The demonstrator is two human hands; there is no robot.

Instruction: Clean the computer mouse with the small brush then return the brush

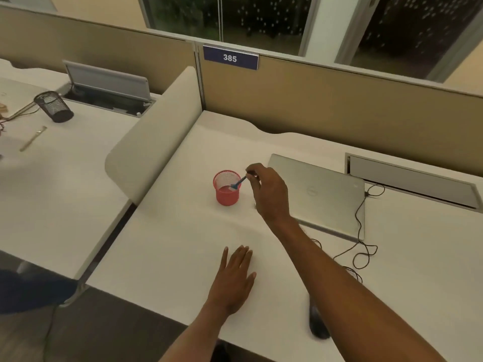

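A small blue brush point(237, 183) leans head-down into the red mesh cup point(226, 197) on the white desk. My right hand point(266, 189) reaches over from the right and pinches the brush's handle tip between thumb and fingers. My left hand point(235, 273) lies flat, fingers apart, on the desk near the front edge and holds nothing. The dark computer mouse point(317, 325) sits at the desk's front edge, partly hidden under my right forearm, with its black cable point(362, 246) trailing back to the laptop.
A closed silver laptop point(321, 194) lies right of the cup. A beige divider point(154, 142) stands to the left; beyond it the neighbouring desk holds a black mesh cup point(53, 107) and another brush point(33, 139). A cable hatch point(413, 178) is at the back right.
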